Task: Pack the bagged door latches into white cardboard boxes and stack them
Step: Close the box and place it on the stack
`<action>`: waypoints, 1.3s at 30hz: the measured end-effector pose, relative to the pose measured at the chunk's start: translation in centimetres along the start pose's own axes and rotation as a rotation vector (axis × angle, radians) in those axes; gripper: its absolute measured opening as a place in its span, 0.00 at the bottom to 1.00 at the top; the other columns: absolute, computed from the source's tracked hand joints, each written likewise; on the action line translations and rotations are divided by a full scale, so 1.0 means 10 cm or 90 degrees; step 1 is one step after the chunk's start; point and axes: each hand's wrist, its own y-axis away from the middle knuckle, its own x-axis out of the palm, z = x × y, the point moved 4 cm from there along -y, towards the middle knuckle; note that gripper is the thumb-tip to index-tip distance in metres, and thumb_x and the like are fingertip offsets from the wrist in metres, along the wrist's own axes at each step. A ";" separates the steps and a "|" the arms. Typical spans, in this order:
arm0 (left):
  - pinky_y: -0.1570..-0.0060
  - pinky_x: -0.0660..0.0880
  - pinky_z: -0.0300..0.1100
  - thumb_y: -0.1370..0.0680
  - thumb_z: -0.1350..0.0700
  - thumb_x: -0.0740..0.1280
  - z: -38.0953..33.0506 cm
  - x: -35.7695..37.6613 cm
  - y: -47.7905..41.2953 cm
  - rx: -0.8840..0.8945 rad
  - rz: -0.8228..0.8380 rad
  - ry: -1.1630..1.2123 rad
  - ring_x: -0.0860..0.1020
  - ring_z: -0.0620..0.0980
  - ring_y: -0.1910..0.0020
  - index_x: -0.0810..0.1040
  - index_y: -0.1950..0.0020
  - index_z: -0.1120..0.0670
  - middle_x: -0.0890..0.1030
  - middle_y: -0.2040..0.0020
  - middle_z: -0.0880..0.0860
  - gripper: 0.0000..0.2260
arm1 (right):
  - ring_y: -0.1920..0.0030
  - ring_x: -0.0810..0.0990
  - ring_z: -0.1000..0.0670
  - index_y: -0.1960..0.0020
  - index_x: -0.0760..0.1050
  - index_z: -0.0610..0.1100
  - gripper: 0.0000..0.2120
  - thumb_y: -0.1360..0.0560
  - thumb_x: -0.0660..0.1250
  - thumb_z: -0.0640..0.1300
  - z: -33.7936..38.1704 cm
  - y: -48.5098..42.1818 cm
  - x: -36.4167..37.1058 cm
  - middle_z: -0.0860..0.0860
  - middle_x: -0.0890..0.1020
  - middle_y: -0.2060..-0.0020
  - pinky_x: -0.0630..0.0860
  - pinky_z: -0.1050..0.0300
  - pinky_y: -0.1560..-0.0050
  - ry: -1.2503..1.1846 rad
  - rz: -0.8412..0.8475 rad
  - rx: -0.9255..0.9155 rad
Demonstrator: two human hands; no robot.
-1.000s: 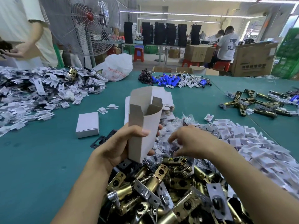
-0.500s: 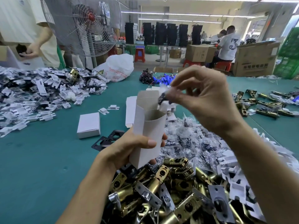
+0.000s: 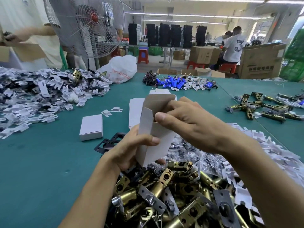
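My left hand (image 3: 131,150) grips an open white cardboard box (image 3: 158,135) upright above the near heap of brass door latches (image 3: 164,195). My right hand (image 3: 189,122) is at the box's open top. Its fingers curl down into the mouth and its thumb sits on the front rim. A dark bit of the small bag shows just under the thumb; the rest is hidden inside. One closed white box (image 3: 91,127) lies on the green table to the left. Flat unfolded boxes (image 3: 134,111) lie behind the one I hold.
Clear bags of dark parts (image 3: 189,152) and white card inserts (image 3: 263,145) are heaped to the right. Black plates (image 3: 107,143) lie by my left wrist. A big pile of bagged parts (image 3: 32,96) fills the left, more latches (image 3: 263,106) the far right. A person (image 3: 32,35) stands by a fan (image 3: 85,27).
My right hand picked a small bag from the heap, lifted it above the box, and has now come down into the box's mouth. My left hand kept the box upright.
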 end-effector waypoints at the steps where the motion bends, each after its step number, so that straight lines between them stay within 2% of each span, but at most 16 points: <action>1: 0.56 0.81 0.64 0.37 0.53 0.73 0.00 0.00 -0.01 0.006 0.000 0.000 0.81 0.55 0.50 0.82 0.43 0.47 0.81 0.49 0.55 0.22 | 0.51 0.70 0.53 0.61 0.80 0.47 0.23 0.20 0.57 0.61 -0.02 0.03 -0.01 0.57 0.78 0.57 0.67 0.49 0.46 -0.021 -0.035 -0.006; 3: 0.58 0.81 0.62 0.36 0.52 0.72 0.00 0.00 -0.02 0.005 -0.006 0.015 0.81 0.56 0.52 0.82 0.44 0.48 0.81 0.50 0.56 0.20 | 0.49 0.74 0.54 0.54 0.83 0.54 0.06 0.24 0.68 0.52 -0.08 0.10 -0.07 0.61 0.80 0.56 0.69 0.52 0.45 -0.071 -0.166 -0.036; 4: 0.59 0.81 0.61 0.36 0.51 0.71 0.02 0.00 -0.02 -0.006 -0.010 0.028 0.81 0.58 0.54 0.82 0.44 0.49 0.81 0.51 0.57 0.21 | 0.47 0.75 0.54 0.51 0.83 0.54 0.05 0.26 0.72 0.49 -0.13 0.15 -0.10 0.62 0.80 0.54 0.70 0.55 0.45 -0.086 -0.234 -0.036; 6: 0.59 0.81 0.59 0.35 0.49 0.70 0.05 0.02 -0.02 -0.036 0.009 0.052 0.80 0.62 0.52 0.82 0.41 0.51 0.81 0.49 0.61 0.22 | 0.45 0.77 0.53 0.45 0.80 0.56 0.14 0.29 0.76 0.47 -0.30 0.24 -0.10 0.60 0.81 0.49 0.70 0.65 0.47 -0.153 -0.283 0.006; 7: 0.58 0.81 0.58 0.35 0.48 0.70 0.06 0.03 -0.02 -0.049 0.029 0.062 0.79 0.63 0.50 0.82 0.40 0.51 0.80 0.47 0.63 0.24 | 0.45 0.79 0.53 0.43 0.78 0.56 0.17 0.30 0.77 0.47 -0.37 0.27 -0.06 0.57 0.82 0.48 0.73 0.66 0.48 -0.224 -0.264 0.032; 9: 0.57 0.81 0.57 0.36 0.44 0.75 0.07 0.06 -0.01 -0.070 0.060 0.081 0.79 0.63 0.46 0.82 0.39 0.51 0.82 0.47 0.62 0.27 | 0.48 0.83 0.49 0.40 0.78 0.54 0.21 0.32 0.76 0.45 -0.44 0.30 0.07 0.48 0.84 0.50 0.81 0.56 0.50 -0.428 -0.203 0.039; 12: 0.59 0.82 0.57 0.40 0.37 0.79 0.11 0.08 0.00 -0.095 0.070 0.084 0.78 0.66 0.42 0.83 0.40 0.50 0.83 0.47 0.60 0.31 | 0.49 0.85 0.44 0.39 0.79 0.54 0.22 0.31 0.74 0.41 -0.49 0.32 0.24 0.42 0.85 0.50 0.82 0.54 0.51 -0.608 -0.175 0.023; 15: 0.55 0.82 0.58 0.40 0.38 0.81 0.11 0.08 0.00 -0.055 0.051 0.046 0.81 0.64 0.43 0.82 0.39 0.47 0.83 0.45 0.59 0.31 | 0.45 0.83 0.39 0.41 0.82 0.56 0.16 0.28 0.70 0.45 -0.50 0.30 0.36 0.41 0.85 0.47 0.81 0.43 0.45 -0.611 -0.138 0.018; 18: 0.50 0.81 0.56 0.35 0.44 0.78 0.07 0.08 -0.03 -0.018 -0.029 -0.048 0.81 0.65 0.44 0.79 0.36 0.51 0.82 0.43 0.63 0.29 | 0.47 0.83 0.41 0.43 0.83 0.56 0.13 0.28 0.69 0.51 -0.53 0.31 0.37 0.45 0.86 0.49 0.81 0.46 0.47 -0.573 -0.182 0.015; 20: 0.53 0.82 0.49 0.34 0.45 0.76 0.02 0.07 -0.06 0.030 -0.095 -0.159 0.84 0.58 0.46 0.79 0.37 0.51 0.84 0.45 0.58 0.27 | 0.48 0.82 0.40 0.45 0.83 0.57 0.13 0.29 0.69 0.55 -0.56 0.32 0.34 0.43 0.86 0.52 0.81 0.46 0.49 -0.529 -0.226 0.020; 24: 0.57 0.84 0.48 0.36 0.45 0.79 -0.10 0.01 -0.05 0.180 -0.247 -0.285 0.86 0.54 0.54 0.73 0.40 0.39 0.85 0.47 0.51 0.28 | 0.52 0.81 0.44 0.48 0.81 0.55 0.08 0.25 0.67 0.52 -0.64 0.34 0.38 0.44 0.83 0.55 0.78 0.41 0.49 -0.440 -0.253 0.028; 27: 0.57 0.84 0.52 0.35 0.49 0.81 -0.15 0.00 -0.04 0.256 -0.264 -0.314 0.86 0.54 0.56 0.76 0.44 0.36 0.85 0.46 0.50 0.24 | 0.54 0.80 0.55 0.48 0.79 0.54 0.08 0.25 0.65 0.50 -0.66 0.33 0.45 0.51 0.83 0.55 0.79 0.49 0.51 -0.407 -0.232 0.060; 30: 0.56 0.84 0.57 0.33 0.52 0.79 -0.13 -0.03 -0.03 0.231 -0.270 -0.298 0.86 0.55 0.57 0.81 0.54 0.39 0.87 0.52 0.51 0.13 | 0.51 0.81 0.57 0.44 0.80 0.55 0.10 0.23 0.64 0.50 -0.69 0.29 0.47 0.57 0.84 0.53 0.78 0.59 0.51 -0.376 -0.193 0.082; 33: 0.64 0.83 0.48 0.32 0.52 0.78 -0.13 -0.07 -0.02 0.195 -0.269 -0.283 0.86 0.53 0.62 0.81 0.60 0.43 0.86 0.62 0.53 0.08 | 0.46 0.80 0.57 0.39 0.79 0.56 0.14 0.21 0.67 0.42 -0.69 0.27 0.48 0.56 0.82 0.46 0.77 0.64 0.49 -0.382 -0.167 0.076; 36: 0.66 0.79 0.38 0.33 0.52 0.77 -0.15 -0.08 -0.02 0.194 -0.249 -0.279 0.84 0.47 0.64 0.81 0.62 0.44 0.85 0.64 0.49 0.06 | 0.44 0.80 0.55 0.36 0.75 0.58 0.24 0.23 0.69 0.34 -0.62 0.27 0.46 0.57 0.80 0.41 0.77 0.62 0.48 -0.458 -0.197 0.025; 39: 0.64 0.79 0.38 0.32 0.56 0.77 -0.16 -0.07 -0.03 0.215 -0.235 -0.273 0.84 0.46 0.62 0.83 0.62 0.45 0.84 0.63 0.47 0.07 | 0.48 0.82 0.52 0.31 0.66 0.67 0.37 0.25 0.70 0.32 -0.59 0.31 0.40 0.59 0.79 0.44 0.79 0.60 0.49 -0.494 -0.216 0.001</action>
